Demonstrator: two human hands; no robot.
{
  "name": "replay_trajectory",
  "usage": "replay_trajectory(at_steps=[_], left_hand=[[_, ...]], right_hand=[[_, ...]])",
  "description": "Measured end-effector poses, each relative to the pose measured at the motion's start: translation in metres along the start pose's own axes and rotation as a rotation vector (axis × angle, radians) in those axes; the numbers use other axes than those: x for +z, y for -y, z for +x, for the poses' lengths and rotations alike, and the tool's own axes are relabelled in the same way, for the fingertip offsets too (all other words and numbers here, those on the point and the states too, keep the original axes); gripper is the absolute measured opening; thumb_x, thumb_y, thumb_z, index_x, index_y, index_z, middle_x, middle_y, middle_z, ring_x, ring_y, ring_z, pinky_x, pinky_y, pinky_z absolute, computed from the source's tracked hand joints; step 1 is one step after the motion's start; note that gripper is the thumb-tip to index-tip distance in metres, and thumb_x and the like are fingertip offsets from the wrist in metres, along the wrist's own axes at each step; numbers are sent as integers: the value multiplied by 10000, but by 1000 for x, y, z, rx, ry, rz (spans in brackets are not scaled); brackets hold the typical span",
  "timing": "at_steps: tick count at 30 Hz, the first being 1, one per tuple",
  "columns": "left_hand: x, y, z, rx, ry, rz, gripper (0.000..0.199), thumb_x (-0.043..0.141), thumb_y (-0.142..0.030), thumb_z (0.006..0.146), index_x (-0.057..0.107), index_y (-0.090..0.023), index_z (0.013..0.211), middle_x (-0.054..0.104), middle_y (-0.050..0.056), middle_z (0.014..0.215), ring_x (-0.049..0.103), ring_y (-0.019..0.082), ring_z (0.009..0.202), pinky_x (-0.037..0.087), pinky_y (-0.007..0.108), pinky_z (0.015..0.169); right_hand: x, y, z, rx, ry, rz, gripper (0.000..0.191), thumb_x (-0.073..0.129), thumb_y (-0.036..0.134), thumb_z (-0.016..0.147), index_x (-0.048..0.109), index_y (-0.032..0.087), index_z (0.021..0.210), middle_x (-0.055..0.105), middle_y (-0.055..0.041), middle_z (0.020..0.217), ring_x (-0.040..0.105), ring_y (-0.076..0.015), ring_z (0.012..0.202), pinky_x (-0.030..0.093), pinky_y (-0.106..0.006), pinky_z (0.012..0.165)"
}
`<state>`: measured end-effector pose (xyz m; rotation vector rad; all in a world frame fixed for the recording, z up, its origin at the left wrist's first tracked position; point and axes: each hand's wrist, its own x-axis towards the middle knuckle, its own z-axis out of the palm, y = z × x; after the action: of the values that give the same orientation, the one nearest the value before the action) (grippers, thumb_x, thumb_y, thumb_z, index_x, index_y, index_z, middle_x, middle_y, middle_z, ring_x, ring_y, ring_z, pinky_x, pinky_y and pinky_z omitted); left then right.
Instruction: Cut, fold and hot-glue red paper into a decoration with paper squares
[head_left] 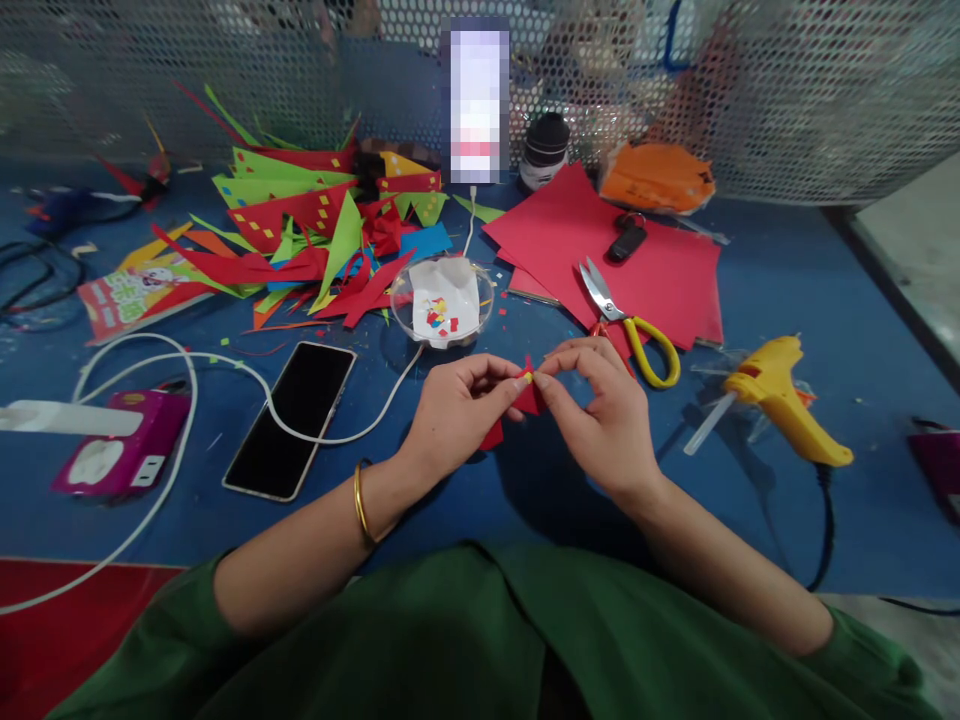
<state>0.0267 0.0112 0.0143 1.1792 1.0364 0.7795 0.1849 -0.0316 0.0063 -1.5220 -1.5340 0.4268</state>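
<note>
My left hand (461, 410) pinches a small folded red paper piece (531, 400) between thumb and fingers, above the blue table. From the other side, my right hand (600, 410) is closed with thumb and forefinger at the same piece. A tiny yellow paper bit (528, 377) shows on the red paper between the fingertips; whether it is stuck down I cannot tell. Another bit of red paper (492, 436) shows under my left hand. Just beyond both hands, a clear round dish (397, 318) holds a white sheet (466, 280) with small coloured paper bits (441, 318).
Yellow-handled scissors (651, 350) lie partly on red sheets (675, 290). A yellow glue gun (780, 395) sits at right. Cut paper strips (300, 215) pile up at back left. At left are a phone (289, 420), a white cable (255, 375) and a purple box (124, 440).
</note>
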Motion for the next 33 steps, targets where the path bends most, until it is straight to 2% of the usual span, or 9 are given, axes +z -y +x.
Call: replay_trajectory(at_steps=[1,4,7,10,14,21,26,29,33], left_hand=[[0,0,0,-11,-11,-7,197,792,-329,788,730,-152,848,737,23,754,707,136,619,539,217,576],[0,-1,1,-45,-40,-51,226,800,-350,780,727,-152,859,735,22,741,702,139,620,530,215,555],[0,0,2,-70,-49,-94,226,811,-354,769,735,-160,854,740,21,748,692,135,637,547,229,592],[-1,1,2,-48,-59,-75,198,817,-339,762,756,-167,840,747,20,766,675,128,682,555,237,665],[-1,2,2,-12,-60,-45,158,798,-331,768,768,-183,814,745,15,766,654,134,699,539,240,667],[-2,0,1,34,-65,58,223,775,-397,798,732,-183,750,693,3,703,584,121,631,473,234,588],[-2,0,1,58,-67,100,193,758,-355,820,719,-187,733,688,1,699,584,128,648,488,240,622],[-2,-2,1,45,-56,70,263,720,-400,853,709,-194,691,693,13,687,598,139,644,502,252,627],[-2,-2,0,37,-71,79,219,769,-380,818,729,-198,705,705,8,690,608,135,643,509,256,641]], right_hand=[[0,0,0,37,-20,40,11,625,234,901,635,237,898,658,-41,959,629,-209,961,488,-392,887],[1,-1,2,226,-57,235,175,652,293,884,614,230,1043,673,-22,929,644,-183,905,512,-361,848],[1,-3,4,414,36,438,307,708,368,832,598,225,1080,678,1,851,650,-165,811,521,-328,755],[2,-3,5,506,109,566,364,762,378,762,616,211,1051,683,10,810,629,-143,733,506,-298,683],[2,-2,5,523,85,615,365,771,341,726,624,216,1036,668,24,783,609,-127,691,493,-284,646],[3,1,3,556,120,649,377,796,340,699,637,208,1014,670,27,756,599,-124,688,487,-277,649],[3,3,3,586,128,678,379,807,345,688,648,208,1004,668,30,747,588,-121,682,486,-278,662],[3,2,4,595,129,684,372,804,350,688,657,211,1000,667,32,739,594,-125,679,494,-283,663],[2,1,3,581,148,675,389,800,370,705,645,214,1026,674,27,767,613,-129,702,504,-289,685]])
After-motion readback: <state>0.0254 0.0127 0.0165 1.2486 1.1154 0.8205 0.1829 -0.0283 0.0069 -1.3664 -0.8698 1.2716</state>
